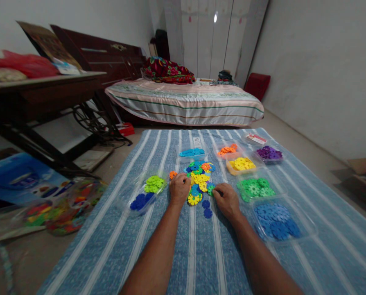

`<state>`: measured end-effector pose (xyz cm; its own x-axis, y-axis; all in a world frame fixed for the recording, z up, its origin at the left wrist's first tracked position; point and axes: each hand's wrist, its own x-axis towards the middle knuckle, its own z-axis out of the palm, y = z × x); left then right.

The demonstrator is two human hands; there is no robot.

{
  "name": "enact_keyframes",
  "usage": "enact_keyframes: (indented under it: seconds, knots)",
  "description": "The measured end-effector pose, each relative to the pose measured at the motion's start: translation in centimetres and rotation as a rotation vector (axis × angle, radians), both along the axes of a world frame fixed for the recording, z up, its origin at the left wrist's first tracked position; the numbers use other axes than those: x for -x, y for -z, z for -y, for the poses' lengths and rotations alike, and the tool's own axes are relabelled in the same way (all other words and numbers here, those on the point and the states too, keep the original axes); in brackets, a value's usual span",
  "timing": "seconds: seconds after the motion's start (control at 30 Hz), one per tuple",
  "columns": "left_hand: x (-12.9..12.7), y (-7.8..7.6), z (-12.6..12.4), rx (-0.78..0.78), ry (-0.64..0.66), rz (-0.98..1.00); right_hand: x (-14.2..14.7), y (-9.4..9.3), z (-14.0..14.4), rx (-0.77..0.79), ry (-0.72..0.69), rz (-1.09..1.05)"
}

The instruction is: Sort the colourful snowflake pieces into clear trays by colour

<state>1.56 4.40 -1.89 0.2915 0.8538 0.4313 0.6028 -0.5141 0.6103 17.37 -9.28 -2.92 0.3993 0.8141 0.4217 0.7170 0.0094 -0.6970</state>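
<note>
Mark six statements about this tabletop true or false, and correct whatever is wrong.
1. A mixed pile lies between the left hand and the right hand. True.
2. The purple pieces are on the table's left side. False: the purple pieces are on the right side.
3. Light green pieces lie beside dark blue pieces. True.
4. The tablecloth is plain red. False: the tablecloth is blue with white stripes.
5. A green piece is at the right hand's fingers. True.
6. The container nearest the person holds orange pieces. False: that container holds blue pieces.
</note>
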Motion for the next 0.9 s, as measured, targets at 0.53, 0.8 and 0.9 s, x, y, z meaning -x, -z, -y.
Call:
enact_keyframes:
  seconds: [0.53,0.8,0.9]
  knots:
    - [0.06,-0.26,0.16,0.019,0.007,-0.008,0.01,-0.18,0.07,0.007,0.008,0.005]
    - [0.02,-0.33,0.18,0.026,-0.005,-0.007,0.00,-0.27,0.12,0.019,0.011,0.020]
    - [0.01,-0.31,0.17,0.023,-0.001,-0.004,-0.03,-0.22,0.11,0.018,0.010,0.017]
